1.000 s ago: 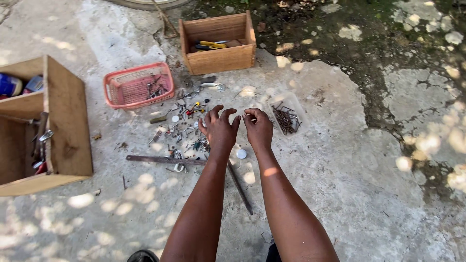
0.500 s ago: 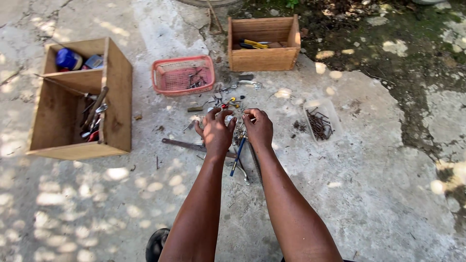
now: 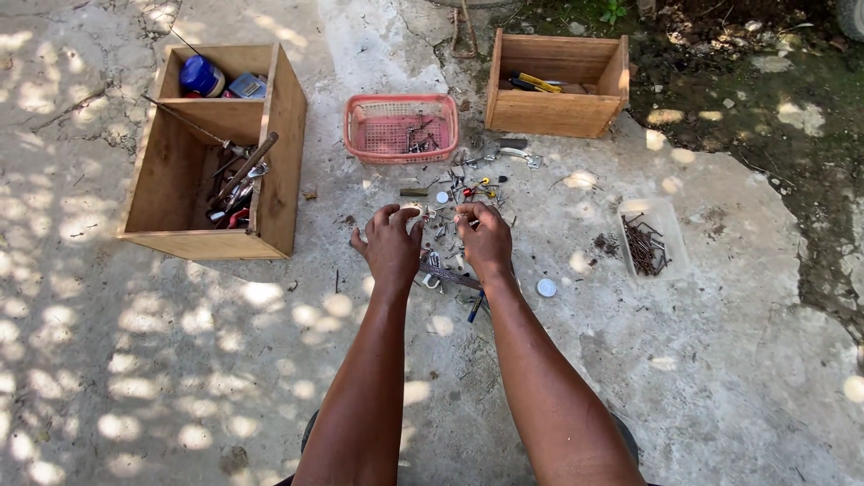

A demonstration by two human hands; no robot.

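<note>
My left hand point(image 3: 390, 245) and my right hand point(image 3: 484, 239) hover side by side over a scatter of small metal parts point(image 3: 454, 193) on the concrete ground. Both hands point their fingers down into the pile. The right fingers are pinched together, but what they grip is too small to tell. The left fingers are spread and bent. A long tool with a blue tip point(image 3: 474, 309) lies under my right wrist.
A pink plastic basket point(image 3: 400, 128) with a few parts sits beyond the pile. A wooden box point(image 3: 558, 85) stands at the back right, a larger wooden box point(image 3: 216, 153) with tools at the left. A clear tray of rusty nails point(image 3: 650, 241) lies right. A white cap point(image 3: 546, 287) lies nearby.
The view has swung left, so the boxes and basket sit further right in frame. My hands stay over the pile of small parts, shifted slightly nearer to me.
</note>
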